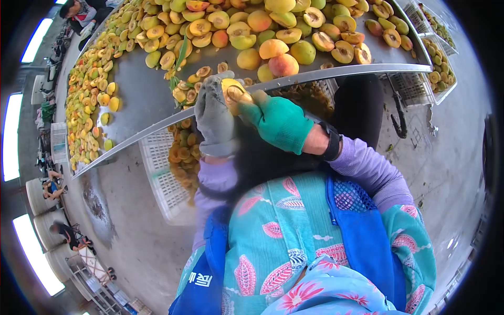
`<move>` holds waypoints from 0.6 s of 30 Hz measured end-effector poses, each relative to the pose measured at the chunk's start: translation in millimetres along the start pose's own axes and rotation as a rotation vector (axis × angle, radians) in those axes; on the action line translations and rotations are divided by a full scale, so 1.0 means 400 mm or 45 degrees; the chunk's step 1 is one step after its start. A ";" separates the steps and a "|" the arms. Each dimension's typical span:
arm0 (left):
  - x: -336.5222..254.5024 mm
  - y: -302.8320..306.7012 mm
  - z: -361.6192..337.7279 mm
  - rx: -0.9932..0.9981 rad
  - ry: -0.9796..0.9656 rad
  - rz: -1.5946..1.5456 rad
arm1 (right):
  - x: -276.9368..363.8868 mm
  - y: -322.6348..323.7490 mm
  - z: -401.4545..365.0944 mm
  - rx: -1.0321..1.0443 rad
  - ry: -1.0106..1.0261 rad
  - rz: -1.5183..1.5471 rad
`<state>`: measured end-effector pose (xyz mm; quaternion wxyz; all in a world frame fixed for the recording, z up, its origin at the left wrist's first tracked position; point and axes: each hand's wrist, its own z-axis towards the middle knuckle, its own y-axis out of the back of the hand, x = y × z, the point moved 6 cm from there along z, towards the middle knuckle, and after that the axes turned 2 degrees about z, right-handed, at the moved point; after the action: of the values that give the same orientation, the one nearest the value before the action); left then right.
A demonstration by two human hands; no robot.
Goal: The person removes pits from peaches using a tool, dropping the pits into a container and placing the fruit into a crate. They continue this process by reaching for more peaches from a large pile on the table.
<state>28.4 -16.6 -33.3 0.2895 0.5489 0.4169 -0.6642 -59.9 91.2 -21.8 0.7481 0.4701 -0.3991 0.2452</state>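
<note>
My left hand [212, 115], in a grey glove, is closed around a cut yellow apricot [229, 86] at the table's front edge. Against the fruit's open side presses my right hand [281, 123], in a green knitted glove, its fingers curled shut. A tan tip and a thin dark curve show between the right fingers and the fruit; what the right hand grips is mostly hidden. Just beyond the left hand, several pit halves and small apricot pieces [181, 95] lie with some green leaves [182, 51].
Halved and whole apricots [283, 64] cover much of the metal table [139, 81], which has a raised rim. Below it, a white crate [157, 176] holds brownish fruit pieces [185, 152]. Fruit-filled crates [446, 94] stand at right. Another person [81, 16] sits at the far left.
</note>
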 end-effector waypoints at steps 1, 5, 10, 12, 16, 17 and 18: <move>0.001 -0.006 -0.006 -0.061 0.040 -0.133 | -0.002 -0.004 -0.001 0.027 -0.037 0.039; -0.027 -0.020 -0.025 -0.189 -0.217 0.349 | -0.012 -0.046 -0.030 0.086 -0.317 0.247; -0.015 -0.048 0.007 0.139 -0.001 0.121 | -0.037 -0.042 -0.031 0.054 -0.385 0.565; 0.017 -0.054 0.017 0.112 0.306 0.029 | -0.046 -0.068 -0.038 0.136 -0.566 0.936; 0.034 -0.079 0.061 0.318 0.161 0.719 | -0.014 -0.139 -0.071 0.674 -1.140 2.174; 0.040 -0.083 0.058 0.416 0.279 0.531 | 0.006 -0.114 -0.071 0.644 -1.102 2.233; 0.034 -0.091 0.053 0.502 0.390 0.337 | 0.034 -0.081 -0.066 0.620 -1.063 2.287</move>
<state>-15.7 -16.3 -36.8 0.1950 0.7382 0.2431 -0.5983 -18.5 100.5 -33.5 -0.0272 0.1843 -0.7727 0.6068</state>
